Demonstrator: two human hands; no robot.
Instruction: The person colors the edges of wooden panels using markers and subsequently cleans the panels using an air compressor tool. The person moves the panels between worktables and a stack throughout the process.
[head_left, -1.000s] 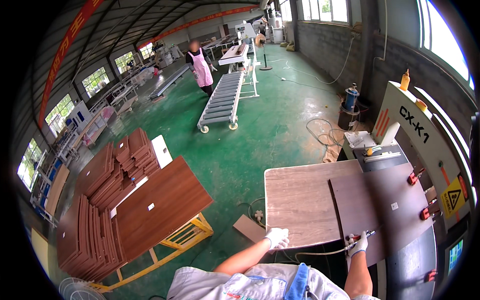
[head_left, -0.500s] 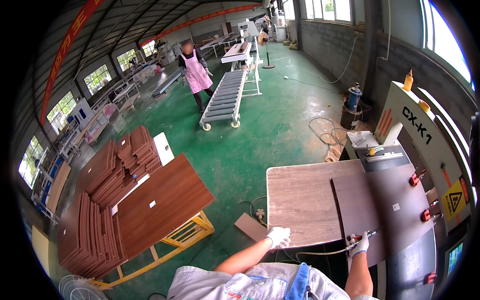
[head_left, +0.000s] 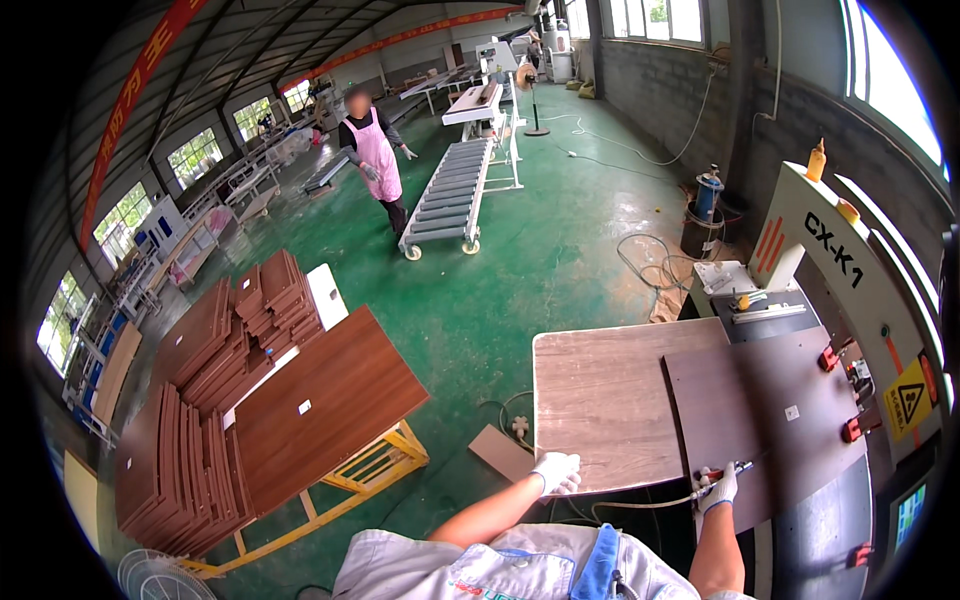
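Observation:
My left hand (head_left: pixel 557 474), in a white glove, rests at the near left corner of a wood-grain tabletop (head_left: pixel 610 390). Its fingers are curled, and whatever they hold, if anything, is hidden. In my gloved right hand (head_left: pixel 718 492) is an air blow gun (head_left: pixel 735 470), its nozzle pointing right over a dark brown panel (head_left: pixel 730 400). A pale hose (head_left: pixel 640 507) runs left from the gun. The panel lies partly on the tabletop and reaches under the machine (head_left: pixel 850 240), beside its red clamps (head_left: pixel 853 430). A dark blur covers part of the panel.
Stacked brown panels (head_left: pixel 190 450) and one broad panel (head_left: pixel 320 395) lie on a yellow frame (head_left: pixel 370 470) at left. A roller conveyor (head_left: pixel 452 195) stands ahead, with a person in a pink apron (head_left: pixel 375 155) beside it. Hoses (head_left: pixel 650 265) lie on the floor near a blue cylinder (head_left: pixel 708 195).
The person in the apron has shifted a little left, arms now apart. A silvery part shows between the machine's red clamps. My hands have barely moved.

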